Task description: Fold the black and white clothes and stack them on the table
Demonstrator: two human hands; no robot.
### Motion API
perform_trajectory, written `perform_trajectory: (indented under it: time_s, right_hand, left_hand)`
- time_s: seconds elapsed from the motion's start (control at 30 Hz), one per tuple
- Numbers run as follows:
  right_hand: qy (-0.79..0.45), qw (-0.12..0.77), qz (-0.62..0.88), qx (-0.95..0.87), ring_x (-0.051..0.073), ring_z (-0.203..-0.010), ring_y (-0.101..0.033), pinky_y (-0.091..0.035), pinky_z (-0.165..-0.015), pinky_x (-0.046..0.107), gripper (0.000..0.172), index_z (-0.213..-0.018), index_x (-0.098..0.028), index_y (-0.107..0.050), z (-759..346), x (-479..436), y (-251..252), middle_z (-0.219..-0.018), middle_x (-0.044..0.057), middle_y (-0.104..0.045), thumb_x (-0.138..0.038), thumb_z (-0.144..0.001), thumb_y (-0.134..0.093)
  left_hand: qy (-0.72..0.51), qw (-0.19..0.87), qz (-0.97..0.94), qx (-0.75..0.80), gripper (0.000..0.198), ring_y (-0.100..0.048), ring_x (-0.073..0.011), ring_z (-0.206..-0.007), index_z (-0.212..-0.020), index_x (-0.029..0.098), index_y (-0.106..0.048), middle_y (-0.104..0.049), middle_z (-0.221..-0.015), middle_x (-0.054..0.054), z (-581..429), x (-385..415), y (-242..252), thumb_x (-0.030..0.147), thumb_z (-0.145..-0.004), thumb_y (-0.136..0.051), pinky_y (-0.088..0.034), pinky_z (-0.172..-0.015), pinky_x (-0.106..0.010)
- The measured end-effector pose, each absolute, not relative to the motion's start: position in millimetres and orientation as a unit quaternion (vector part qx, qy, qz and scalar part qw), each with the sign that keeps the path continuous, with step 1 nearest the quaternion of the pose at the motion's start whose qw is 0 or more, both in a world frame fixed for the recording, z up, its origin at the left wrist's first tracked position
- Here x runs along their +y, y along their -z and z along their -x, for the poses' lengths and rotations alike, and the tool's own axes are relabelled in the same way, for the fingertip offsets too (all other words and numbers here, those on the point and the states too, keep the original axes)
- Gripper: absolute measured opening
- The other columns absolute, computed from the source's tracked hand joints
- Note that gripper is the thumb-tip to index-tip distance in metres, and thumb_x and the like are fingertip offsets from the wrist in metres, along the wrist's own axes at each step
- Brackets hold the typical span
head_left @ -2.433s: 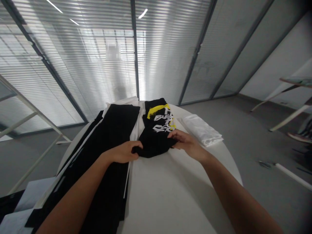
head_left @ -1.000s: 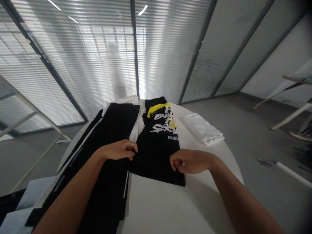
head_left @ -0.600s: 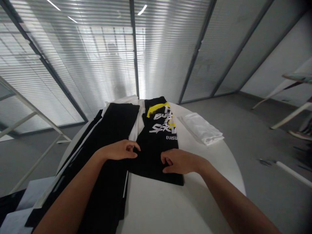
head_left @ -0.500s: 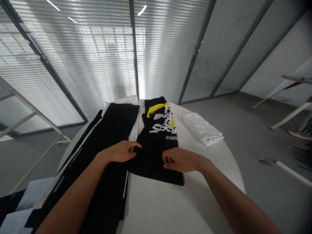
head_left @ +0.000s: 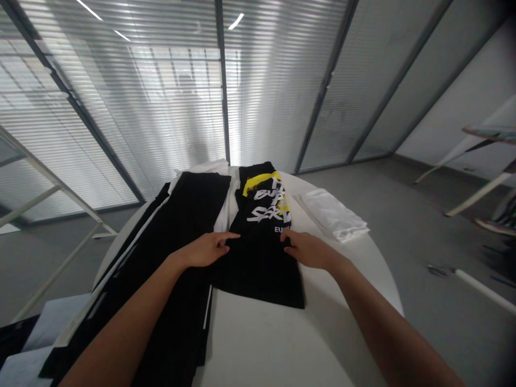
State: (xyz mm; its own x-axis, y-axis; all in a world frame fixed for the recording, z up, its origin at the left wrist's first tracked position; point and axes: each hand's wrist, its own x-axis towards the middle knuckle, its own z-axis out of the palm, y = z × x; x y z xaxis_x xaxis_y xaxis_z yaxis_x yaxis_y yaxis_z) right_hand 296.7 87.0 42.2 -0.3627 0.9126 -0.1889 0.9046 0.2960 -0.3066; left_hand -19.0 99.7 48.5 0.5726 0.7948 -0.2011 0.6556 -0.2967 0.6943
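Black printed garment [head_left: 258, 274] was seen laid flat on the white table [head_left: 258, 344], between the long black garments [head_left: 193, 209] and a folded white cloth [head_left: 334, 215]; its lower part was spread toward the near edge. A brush-like yellow stroke [head_left: 260, 183] was printed near the far end, and over and below it white hand-drawn lettering [head_left: 268, 215] was set in stacked lines. "BU" was made out in one line, "SER" or "SCR" in the larger line beneath; line ends were cut off at the garment's right edge. A smaller, plainer line was begun with "EU", the remainder being covered by the right hand [head_left: 304, 248]. That hand was held at the right edge, thumb and forefinger slightly parted; whether cloth was pinched could not be told. The left hand [head_left: 205, 250] was placed at the opposite edge, forefinger stretched over the fabric, thumb held apart, nothing seen gripped. Pale marks on the long black garments could not be read.
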Motion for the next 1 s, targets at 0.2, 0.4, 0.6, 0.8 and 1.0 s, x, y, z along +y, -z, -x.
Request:
perform_trajectory:
  time_s: [0.2,0.4,0.6,0.8,1.0]
  right_hand:
    - [-0.181,0.1,0.574,-0.793,0.019,-0.087,-0.061,-0.041,-0.074,0.028,0.022,-0.093,-0.02,-0.064,-297,95,-52,-0.094,0.005,-0.067,-0.02,-0.086,-0.043]
    - [-0.189,0.041,0.611,-0.768,0.021,-0.085,-0.061,-0.042,-0.076,0.031,0.026,-0.083,-0.021,-0.067,-305,98,-57,-0.089,0.005,-0.068,-0.021,-0.086,-0.041]
    - [-0.283,0.036,0.47,-0.836,0.021,-0.105,-0.057,-0.043,-0.094,0.036,0.046,-0.117,-0.026,-0.061,-328,92,-51,-0.115,0.006,-0.062,-0.008,-0.077,-0.045]
    - [-0.303,0.067,0.415,-0.855,0.022,-0.112,-0.051,-0.038,-0.103,0.041,0.045,-0.119,-0.024,-0.061,-323,92,-48,-0.119,0.008,-0.052,-0.009,-0.078,-0.05]
    - [-0.167,0.307,0.474,-0.808,0.028,-0.127,-0.04,-0.031,-0.108,0.045,0.022,-0.099,-0.024,-0.07,-317,104,-48,-0.128,0.009,-0.049,-0.022,-0.083,-0.055]
  left_hand:
    - [-0.066,0.411,-0.8,0.432,0.042,-0.044,-0.0099,-0.053,-0.122,0.024,-0.065,-0.057,-0.066,0.004,25,102,-50,0.027,-0.084,-0.046,-0.034,-0.053,-0.021]
    - [-0.026,0.41,-0.827,0.385,0.042,-0.061,-0.0162,-0.079,-0.106,0.024,-0.074,-0.07,-0.088,-0.002,23,103,-50,0.014,-0.076,-0.045,-0.045,-0.077,-0.026]
    - [-0.009,0.283,-0.873,0.398,0.056,-0.052,-0.026,-0.107,-0.123,0.036,-0.062,-0.062,-0.107,-0.004,16,89,-56,0.012,-0.074,-0.051,-0.03,-0.102,-0.048]
    - [-0.026,0.278,-0.87,0.406,0.037,-0.053,-0.0239,-0.102,-0.107,0.032,-0.071,-0.058,-0.099,-0.004,9,95,-47,0.017,-0.078,-0.053,-0.033,-0.101,-0.046]
    - [-0.282,0.336,-0.81,0.388,0.018,-0.047,-0.0224,-0.119,-0.09,0.022,-0.073,-0.052,-0.129,-0.008,9,101,-42,0.021,-0.082,-0.058,-0.035,-0.105,-0.038]
